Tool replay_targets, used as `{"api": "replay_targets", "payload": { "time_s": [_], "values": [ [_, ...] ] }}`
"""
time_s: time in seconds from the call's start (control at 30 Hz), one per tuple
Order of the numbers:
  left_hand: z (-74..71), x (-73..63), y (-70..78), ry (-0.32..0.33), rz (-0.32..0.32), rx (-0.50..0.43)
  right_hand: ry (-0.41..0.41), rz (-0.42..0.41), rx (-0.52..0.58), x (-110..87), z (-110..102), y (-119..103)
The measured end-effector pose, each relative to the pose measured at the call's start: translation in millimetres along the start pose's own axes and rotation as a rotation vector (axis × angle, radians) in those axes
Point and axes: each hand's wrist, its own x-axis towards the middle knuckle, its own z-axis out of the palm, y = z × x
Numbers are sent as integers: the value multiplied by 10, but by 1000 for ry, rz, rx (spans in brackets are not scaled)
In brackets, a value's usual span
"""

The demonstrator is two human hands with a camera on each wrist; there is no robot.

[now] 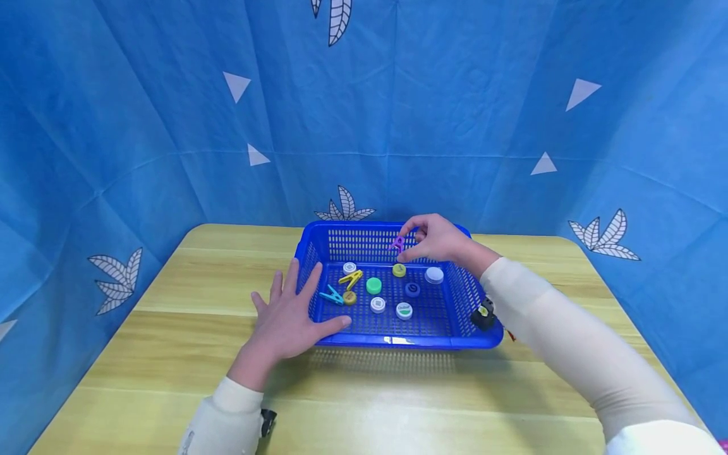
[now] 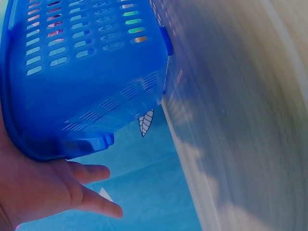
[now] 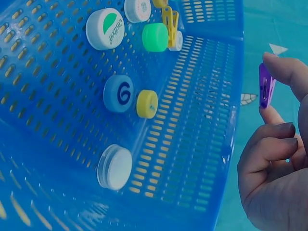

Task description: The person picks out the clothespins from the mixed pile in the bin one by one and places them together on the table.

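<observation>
Hands: R [image 1: 436,239] pinching 1 purple clip [image 3: 264,89], L [image 1: 287,325] splayed by bskt rim [image 1: 432,342]; 8 caps [image 1: 373,286], 2 clips [image 1: 355,277] inside.

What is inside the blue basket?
Eight caps, a yellow clip and a turquoise clip. The left hand covers one corner; anything beneath it or the caps is hidden.

Off-wht slvs [image 1: 560,335], blk wrist cams [image 1: 483,318]

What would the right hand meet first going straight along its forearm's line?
Probably the blue curtain; the right hand and purple clip appear above the basket's rim, though depth is unclear.
</observation>
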Motion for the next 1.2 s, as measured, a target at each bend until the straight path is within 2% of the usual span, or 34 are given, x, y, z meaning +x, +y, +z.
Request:
{"api": "replay_targets", "payload": {
  "time_s": [0.43,0.63,0.87,1.2],
  "values": [
    [-6,-6,42,-26,24,-43,42,46,-19,-270,-378,102],
    [2,-8,30,-27,26,-43,69,88,-62,-421,-540,225],
    [0,-8,38,-29,30,-48,93,128,-58,-604,-688,375],
    [-37,-15,30,-23,25,-42,85,107,-26,-816,-865,486]
  ]
}}
